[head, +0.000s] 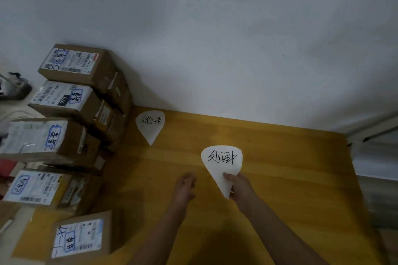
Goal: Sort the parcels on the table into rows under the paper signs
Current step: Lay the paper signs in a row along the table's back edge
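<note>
My right hand point(238, 187) pinches the pointed lower end of a white paper sign point(221, 162) with black handwriting, over the middle of the yellow wooden table point(290, 178). A second white handwritten sign point(150, 125) lies flat near the table's far edge, left of the held one. My left hand point(185, 185) hovers just left of the held sign, blurred, fingers loosely curled and holding nothing. Several brown cardboard parcels with white shipping labels are stacked along the left side, among them the far one point(77, 64) and the nearest one point(79, 236).
A white wall point(215, 38) stands right behind the table's far edge. The table's right edge point(353, 170) borders a pale frame or sill. Dark clutter point(13, 88) sits at the far left beyond the parcels.
</note>
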